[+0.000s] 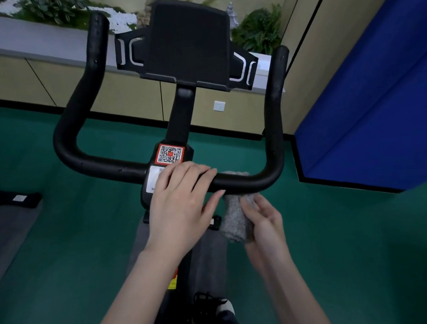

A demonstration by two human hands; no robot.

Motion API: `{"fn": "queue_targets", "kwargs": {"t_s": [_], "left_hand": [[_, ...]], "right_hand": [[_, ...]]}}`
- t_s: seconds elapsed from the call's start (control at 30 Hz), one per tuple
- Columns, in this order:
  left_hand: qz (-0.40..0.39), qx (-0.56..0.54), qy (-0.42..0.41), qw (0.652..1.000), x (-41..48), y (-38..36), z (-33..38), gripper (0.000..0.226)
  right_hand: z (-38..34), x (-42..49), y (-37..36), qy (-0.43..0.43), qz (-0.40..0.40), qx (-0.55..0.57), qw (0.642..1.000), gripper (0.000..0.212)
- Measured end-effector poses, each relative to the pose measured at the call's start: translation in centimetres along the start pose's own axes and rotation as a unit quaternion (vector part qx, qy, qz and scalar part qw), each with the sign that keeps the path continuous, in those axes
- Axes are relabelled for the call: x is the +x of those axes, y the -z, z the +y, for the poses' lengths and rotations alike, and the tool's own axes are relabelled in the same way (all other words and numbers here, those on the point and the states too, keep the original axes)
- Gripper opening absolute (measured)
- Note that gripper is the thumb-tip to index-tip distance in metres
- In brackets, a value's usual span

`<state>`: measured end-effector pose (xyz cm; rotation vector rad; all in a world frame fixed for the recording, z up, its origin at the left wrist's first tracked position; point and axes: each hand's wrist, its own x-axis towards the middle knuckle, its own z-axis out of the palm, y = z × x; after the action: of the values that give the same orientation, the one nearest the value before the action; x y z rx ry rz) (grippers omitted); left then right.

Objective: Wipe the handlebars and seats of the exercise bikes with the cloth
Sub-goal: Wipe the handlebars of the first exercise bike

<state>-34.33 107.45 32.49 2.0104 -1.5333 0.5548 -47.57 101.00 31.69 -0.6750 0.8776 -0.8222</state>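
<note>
My left hand (182, 200) lies flat across the handlebar (248, 183), fingers straight; my right hand (264, 224), just below the handlebar, curls its fingers round the cloth (234, 219).

One handlebar (98, 161), one cloth (234, 217) (grey), two hands (180, 203) (264, 224)

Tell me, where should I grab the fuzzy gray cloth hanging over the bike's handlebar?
Grab the cloth by its loose lower end, coming from below the handlebar on the right. It is draped over the bar and hangs toward you, and the left hand lies on the bar just left of it. The right hand holds that end.
</note>
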Motion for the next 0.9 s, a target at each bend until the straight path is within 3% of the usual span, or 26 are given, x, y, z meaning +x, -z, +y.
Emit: {"fn": "queue_targets", "kwargs": {"t_s": [0.1, 0.2, 0.27, 0.37, 0.43, 0.57, 0.63, 0.83, 0.9], "left_hand": [[0.009, -0.003, 0.004, 1.000, 0.0, -0.1, 0.1, 0.030], [0.010, -0.010, 0.009, 1.000, 0.1, -0.1, 0.1, 0.030], [0.008, -0.017, 0.012, 1.000, 0.1, -0.1, 0.1, 0.030], [0.005, -0.027, 0.018, 0.999, 0.1, 0.0, 0.1, 0.030], [0.004, -0.031, 0.019, 0.999, 0.1, 0.1, 0.1, 0.029], [0.003, -0.031, 0.020, 0.999, 0.0, 0.0, 0.1, 0.029], [0.002, -0.032, 0.019, 0.999, 0.0, 0.0, 0.1, 0.029], [0.010, -0.040, 0.018, 0.999, 0.0, 0.0, 0.1, 0.029], [0.012, -0.044, 0.018, 0.999, 0.0, 0.0, 0.1, 0.029]], "right_hand": [[-1.1, -0.1, 1.2, 0.031, 0.090, -0.030, 0.995, 0.020], [-2.9, -0.3, 2.4, 0.206, 0.172, -0.155, 0.951, 0.022], [-4.1, -0.4, 2.2, 0.347, 0.163, -0.314, 0.868, 0.027], [-6.2, 0.5, 1.5, 0.447, 0.081, -0.536, 0.711, 0.031], [-7.8, 1.3, 0.6, 0.445, 0.009, -0.642, 0.624, 0.032], [-9.6, 2.2, -1.6, 0.385, -0.102, -0.769, 0.500, 0.026], [-9.9, 2.7, -2.9, 0.342, -0.133, -0.798, 0.478, 0.021], [-10.0, 3.1, -4.8, 0.272, -0.159, -0.774, 0.549, 0.019], [-10.5, 3.2, -4.4, 0.281, -0.153, -0.789, 0.524, 0.019]]}}
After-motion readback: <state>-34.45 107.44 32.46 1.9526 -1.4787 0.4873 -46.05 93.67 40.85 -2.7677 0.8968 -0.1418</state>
